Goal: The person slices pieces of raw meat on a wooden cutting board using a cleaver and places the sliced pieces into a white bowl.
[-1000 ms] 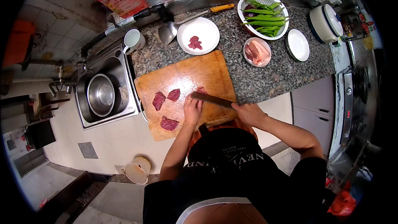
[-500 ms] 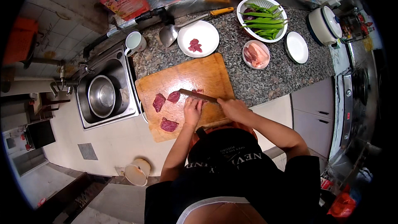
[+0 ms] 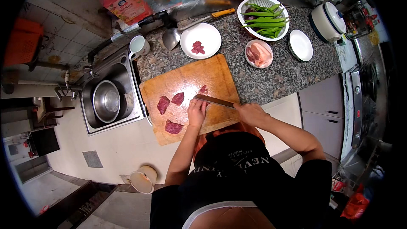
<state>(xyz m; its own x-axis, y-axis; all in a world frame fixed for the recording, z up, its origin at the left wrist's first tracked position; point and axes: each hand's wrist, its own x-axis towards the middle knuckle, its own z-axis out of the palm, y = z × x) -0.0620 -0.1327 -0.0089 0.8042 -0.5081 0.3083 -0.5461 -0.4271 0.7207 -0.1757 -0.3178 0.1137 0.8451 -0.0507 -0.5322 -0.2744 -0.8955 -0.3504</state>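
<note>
My right hand [image 3: 253,115] grips the handle of a kitchen knife [image 3: 215,101]. Its blade points left across the wooden cutting board [image 3: 186,74]. Close against the blade, the curled fingers of my left hand [image 3: 196,113] press on a piece of red meat, mostly hidden by the fingers and knife. Just beyond the blade lies a small cut slice of meat [image 3: 203,89]. Left of my left hand, three chunks rest on the board: one upper chunk [image 3: 177,98], one at the left [image 3: 163,104] and one lower down [image 3: 173,127].
A white plate [image 3: 212,38] with meat slices stands behind the board, beside a spatula [image 3: 171,38]. Farther right are a bowl of meat [image 3: 258,54], a basket of green peppers [image 3: 265,19] and a white dish [image 3: 301,45]. The sink [image 3: 129,110] with a metal basin [image 3: 106,101] is left.
The knife and my right hand have shifted slightly right and nearer to me, baring the slice beyond the blade. My left hand stays at nearly the same spot. The whole view has shifted slightly.
</note>
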